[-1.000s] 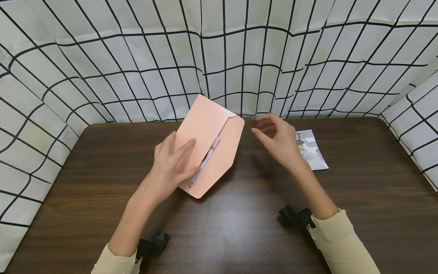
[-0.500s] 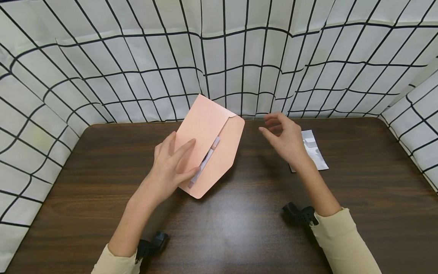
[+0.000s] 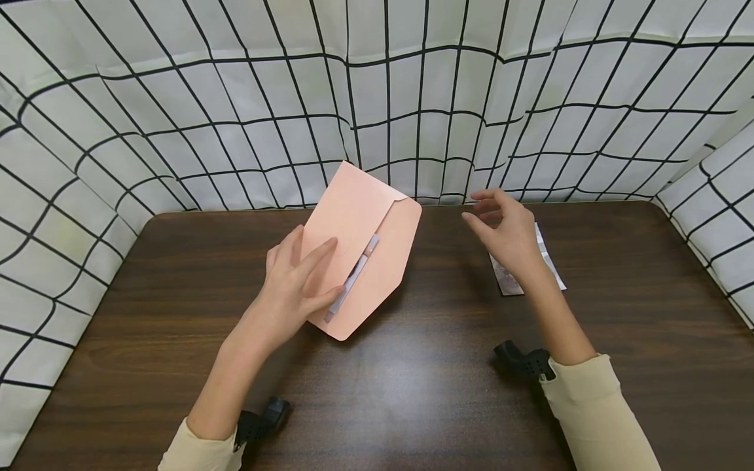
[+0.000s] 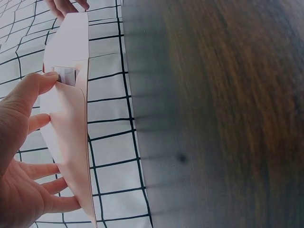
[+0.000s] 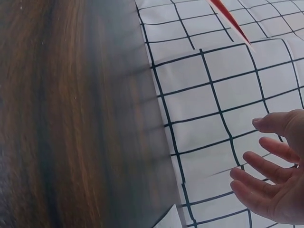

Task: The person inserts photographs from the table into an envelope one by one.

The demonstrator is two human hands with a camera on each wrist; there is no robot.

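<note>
Head view: a dark brown wood-grain table with rounded back corners fills the lower frame, a bright sheen near bottom centre. White cloth with a black grid, wavy and creased, rises behind it across the upper frame and down both sides. Just above centre, the pink envelope is held by the left hand, thumb and index finger on its face; a pale strip shows at its pocket. The left wrist view sets the envelope against the cloth. At upper right, the right hand hovers, its thumb and fingers wide apart. Beneath its forearm lie a white paper and a greyish piece, both partly hidden.
</note>
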